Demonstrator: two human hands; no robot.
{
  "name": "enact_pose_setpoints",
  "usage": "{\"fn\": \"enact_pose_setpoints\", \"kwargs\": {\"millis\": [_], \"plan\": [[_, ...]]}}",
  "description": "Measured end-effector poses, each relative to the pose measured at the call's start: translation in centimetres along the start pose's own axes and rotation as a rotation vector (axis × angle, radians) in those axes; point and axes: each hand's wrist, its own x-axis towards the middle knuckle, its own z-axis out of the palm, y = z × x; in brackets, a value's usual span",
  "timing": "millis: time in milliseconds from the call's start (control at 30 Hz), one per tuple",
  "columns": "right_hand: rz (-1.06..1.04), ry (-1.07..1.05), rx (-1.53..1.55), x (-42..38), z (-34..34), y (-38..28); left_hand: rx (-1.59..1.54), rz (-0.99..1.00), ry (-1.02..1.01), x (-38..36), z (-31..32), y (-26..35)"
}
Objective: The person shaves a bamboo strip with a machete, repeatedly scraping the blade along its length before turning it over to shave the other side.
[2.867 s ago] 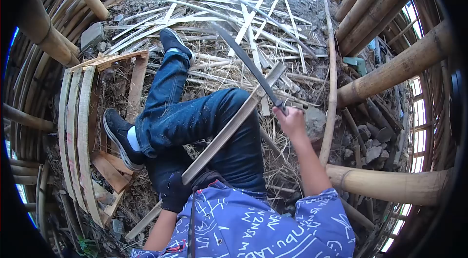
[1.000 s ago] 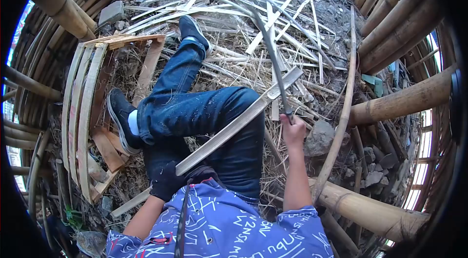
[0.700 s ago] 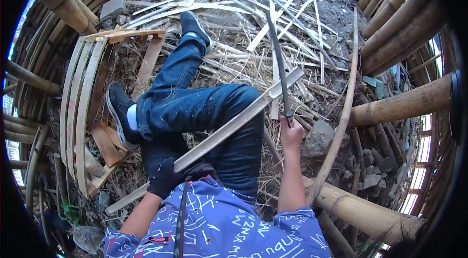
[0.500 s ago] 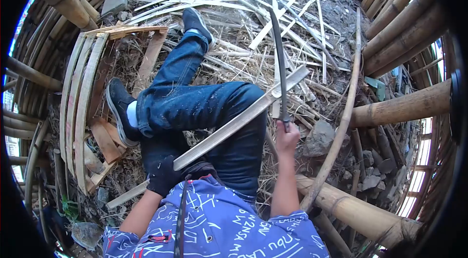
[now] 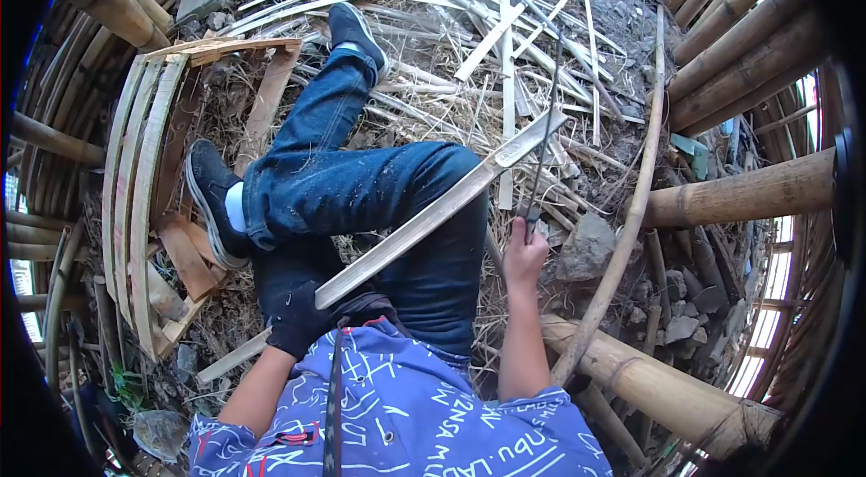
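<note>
My left hand (image 5: 298, 322), in a black glove, is closed around a long split bamboo strip (image 5: 410, 233). The strip slants up across my bent thigh, its far end beyond the knee and its near end behind my glove. Bare, my right hand (image 5: 525, 256) grips the dark handle of a long machete (image 5: 542, 152) to the right of the knee. Seen nearly edge-on, the thin blade points forward and overlaps the strip's far end in this view.
Several pale bamboo strips (image 5: 505, 53) lie scattered ahead. A slatted wooden crate (image 5: 144, 179) stands left by my shoe (image 5: 213, 197). On the right are a rock (image 5: 586, 247), a long thin pole (image 5: 648, 179) and thick bamboo posts (image 5: 740, 193).
The machete blade has turned from showing its broad side to nearly edge-on, its tip swinging right and nearer. The left hand keeps its hold on the strip.
</note>
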Motion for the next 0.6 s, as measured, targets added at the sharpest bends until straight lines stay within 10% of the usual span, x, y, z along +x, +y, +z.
{"fn": "enact_pose_setpoints", "kwargs": {"millis": [600], "plan": [[0.054, -0.176, 0.039, -0.9, -1.0, -0.8, 0.076, 0.055, 0.102, 0.0, 0.7, -0.7]]}}
